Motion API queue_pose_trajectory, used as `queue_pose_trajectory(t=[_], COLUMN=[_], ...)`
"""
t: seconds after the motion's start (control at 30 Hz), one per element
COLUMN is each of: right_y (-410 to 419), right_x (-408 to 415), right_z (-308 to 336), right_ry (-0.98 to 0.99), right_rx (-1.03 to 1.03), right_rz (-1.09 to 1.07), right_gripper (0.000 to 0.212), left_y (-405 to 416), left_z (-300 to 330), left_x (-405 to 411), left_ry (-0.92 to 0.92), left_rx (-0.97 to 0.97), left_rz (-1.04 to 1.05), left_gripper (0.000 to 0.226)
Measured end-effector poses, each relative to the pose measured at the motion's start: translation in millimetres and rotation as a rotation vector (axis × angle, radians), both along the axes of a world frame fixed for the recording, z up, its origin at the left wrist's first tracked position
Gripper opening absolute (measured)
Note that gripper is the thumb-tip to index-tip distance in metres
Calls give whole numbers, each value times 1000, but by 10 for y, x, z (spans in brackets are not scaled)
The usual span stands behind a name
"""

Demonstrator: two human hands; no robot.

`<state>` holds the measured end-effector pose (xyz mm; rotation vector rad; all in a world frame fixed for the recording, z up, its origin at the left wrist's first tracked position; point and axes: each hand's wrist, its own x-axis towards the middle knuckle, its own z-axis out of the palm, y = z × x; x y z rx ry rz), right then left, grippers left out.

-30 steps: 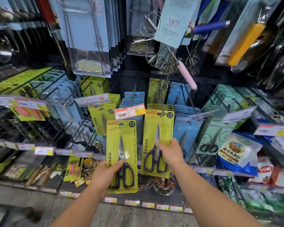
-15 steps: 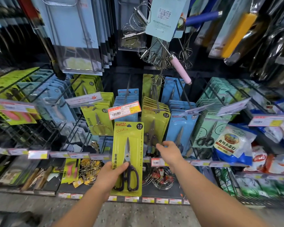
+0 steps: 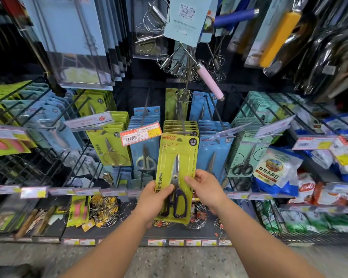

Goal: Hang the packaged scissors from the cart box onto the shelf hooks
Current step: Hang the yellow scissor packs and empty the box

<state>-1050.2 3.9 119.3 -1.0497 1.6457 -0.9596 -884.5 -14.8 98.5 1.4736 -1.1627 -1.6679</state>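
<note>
Since the earlier frame, we had shifted the yellow-green scissors package (image 3: 176, 173) rightward and upward, from beside the price tag (image 3: 141, 134) to directly in front of the stack of matching yellow-green packages (image 3: 180, 126) on the centre shelf hook (image 3: 181, 117). Our right hand (image 3: 206, 189), previously free near the shelf rail, had come onto the package.

Our left hand (image 3: 152, 203) gripped the package's lower left edge, thumb across the front near the dark scissor handles. Our right hand pinched the right edge at mid-height, fingers curled onto the card. The package stood upright, its hang hole level with the hook's tip; we could not tell whether the hook had entered the hole. Blue scissors packages (image 3: 214, 155) hung just beside it on the right.
</note>
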Motion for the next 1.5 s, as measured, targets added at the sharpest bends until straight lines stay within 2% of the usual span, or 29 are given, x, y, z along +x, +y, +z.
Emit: queue_pose_trajectory(t=[0.4, 0.67, 0.83, 1.03, 1.17, 1.23, 1.3, 1.4, 1.5], right_y=[-192, -448, -593, -570, -590, -597, -590, -522, -398], right_x=[-110, -84, -80, -58, -52, -50, -57, -81, -98], right_z=[-39, -79, -52, -90, -89, -80, -53, -45, -107], right_ry=[-21, 160, 282, 341, 353, 361, 362, 373, 404], right_rx=[-29, 8, 23, 53, 85, 106, 128, 180, 267], right_rz=[-48, -136, -151, -127, -145, -151, -165, -151, -86], right_gripper=[7, 21, 27, 20, 22, 29, 38, 47, 58], left_y=[-151, -393, -558, -582, -584, -580, -567, -512, -438], left_z=[5, -52, -101, -192, -192, -176, -169, -175, -214], left_x=[-151, -269, -318, -308, -319, -329, -334, -307, -251], left_ry=[-20, -70, -89, -98, -134, -142, -152, -230, -295], left_rx=[-29, -37, -24, 16, 23, 20, 10, 31, 18], left_rz=[9, 20, 48, 64, 65, 51, 30, 19, 3], left_gripper=[17, 22, 17, 24, 26, 27, 36, 72, 78])
